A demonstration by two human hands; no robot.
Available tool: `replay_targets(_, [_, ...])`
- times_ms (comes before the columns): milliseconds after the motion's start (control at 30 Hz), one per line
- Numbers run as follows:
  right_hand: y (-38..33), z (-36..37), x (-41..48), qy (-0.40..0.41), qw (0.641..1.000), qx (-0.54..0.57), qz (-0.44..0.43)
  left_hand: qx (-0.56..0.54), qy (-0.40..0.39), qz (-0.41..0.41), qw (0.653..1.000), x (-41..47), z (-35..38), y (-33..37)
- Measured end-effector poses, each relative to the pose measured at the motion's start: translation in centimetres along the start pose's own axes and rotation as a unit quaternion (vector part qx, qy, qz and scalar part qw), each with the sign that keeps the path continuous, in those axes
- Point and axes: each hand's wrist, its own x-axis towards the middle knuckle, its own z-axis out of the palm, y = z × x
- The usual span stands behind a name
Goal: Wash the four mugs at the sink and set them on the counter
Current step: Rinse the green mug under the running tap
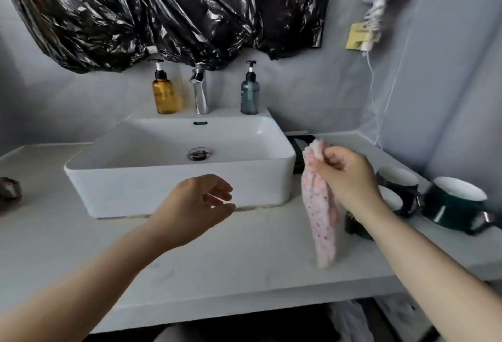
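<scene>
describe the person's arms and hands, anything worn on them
Both arms are bare as far up as the view reaches; no sleeves show. The left hand and the right hand wear no gloves. No ring, watch or bracelet is visible on the fingers or wrists.

One wide-angle camera, worn on the person's head, looks forward and down from close above the near edge of the counter point(244, 260). Both forearms enter from the bottom corners. The left hand point(195, 203) hangs near the middle of the frame, and the right hand point(347, 176), pinching a pink cloth point(323, 222), is right of centre. Just beyond the left hand the sink point(163, 195) faces the lens, with the faucet point(200, 89) farther back. The mugs point(456, 200) lie past the right hand, towards the right edge, where the lens bends straight lines.
</scene>
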Motion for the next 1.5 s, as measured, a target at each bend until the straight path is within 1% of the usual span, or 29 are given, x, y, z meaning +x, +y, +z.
replay_targets(133, [2.1, -1.1, 3.3, 0.044, 0.995, -0.087, 0.002, -0.023, -0.018, 0.006, 1.000, 1.2, 2.2, 1.0])
replay_targets(267, [3.3, -1.2, 6.7, 0.075, 0.993, -0.094, 0.002, -0.031, -0.032, 0.009, 0.999, 3.2, 3.5, 1.2])
replay_targets(367, [4.4, -1.0, 8.6, 0.071, 0.990, -0.118, -0.009, -0.039, -0.039, 0.005, 0.998, 5.0, 4.0, 1.1])
replay_targets(400, [4.8, -1.0, 9.1, 0.055, 0.989, -0.135, -0.007, -0.044, -0.037, 0.004, 0.998, 5.6, 4.2, 1.1])
replay_targets(467, [5.7, -1.1, 9.8, -0.008, 0.986, -0.166, 0.025, -0.053, -0.035, 0.002, 0.998, 6.6, 4.5, 1.2])
replay_targets(533, [6.4, -1.5, 9.9, -0.083, 0.973, -0.201, 0.077, -0.056, -0.042, 0.003, 0.998, 7.3, 5.1, 1.3])
replay_targets(567, [6.9, -1.9, 9.9, -0.109, 0.965, -0.222, 0.088, -0.057, -0.048, 0.006, 0.997, 7.6, 5.5, 1.4])
replay_targets(633, [7.3, -3.0, 9.3, -0.122, 0.956, -0.251, 0.092, -0.062, -0.064, 0.014, 0.996, 8.1, 6.3, 1.7])
replay_targets(767, [6.7, -6.4, 7.3, -0.098, 0.967, -0.219, 0.088, -0.073, -0.094, 0.034, 0.992, 8.5, 8.7, 3.1])
replay_targets(900, [5.9, -10.2, 4.2, -0.083, 0.968, -0.225, 0.074, -0.084, -0.128, 0.062, 0.986, 8.2, 12.0, 5.1])
replay_targets(1000, [6.3, -12.6, 1.5, -0.082, 0.968, -0.225, 0.079, -0.083, -0.149, 0.065, 0.983, 7.7, 14.3, 6.2])
replay_targets(1100, [7.6, -14.4, -0.6, -0.069, 0.969, -0.206, 0.116, -0.081, -0.159, 0.054, 0.982, 7.5, 16.2, 6.9])
replay_targets(1233, [10.1, -15.1, -2.5, -0.063, 0.968, -0.171, 0.173, -0.116, -0.176, 0.023, 0.977, 7.7, 18.2, 7.4])
replay_targets(1300, [10.8, -14.9, -2.9, -0.072, 0.968, -0.140, 0.194, -0.134, -0.189, 0.010, 0.973, 7.9, 18.9, 7.7])
replay_targets(1367, [11.1, -14.5, -2.9, -0.091, 0.967, -0.117, 0.207, -0.165, -0.218, -0.007, 0.962, 8.2, 19.2, 8.0])
replay_targets(1500, [11.1, -13.8, -2.7, -0.117, 0.968, -0.075, 0.207, -0.288, -0.277, -0.043, 0.916, 7.9, 19.2, 8.1])
